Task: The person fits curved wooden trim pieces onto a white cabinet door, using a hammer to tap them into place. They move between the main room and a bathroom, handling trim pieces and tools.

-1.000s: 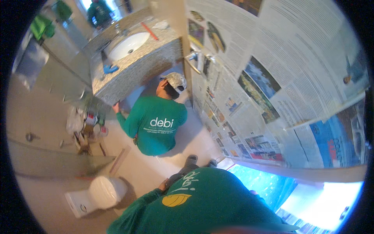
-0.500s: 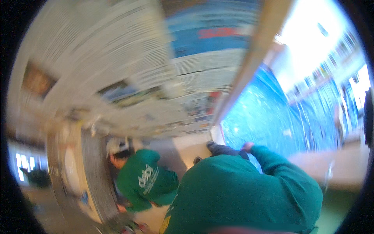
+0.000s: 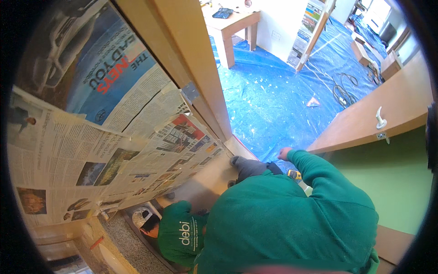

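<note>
Newly seen, seemingly: blue floor sheeting (image 3: pixel 273 100)

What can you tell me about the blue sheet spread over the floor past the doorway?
The blue sheet looks like thin plastic tarpaulin, bright blue and glossy, wrinkled in places and flecked with pale spots. It lies flat over the floor of the far room, from the doorway threshold back to the far wall. A wooden table stands on it, a ladder leans up from it, and a dark coiled cable lies on it. A hand in a green sleeve reaches down near its closest edge.
</note>
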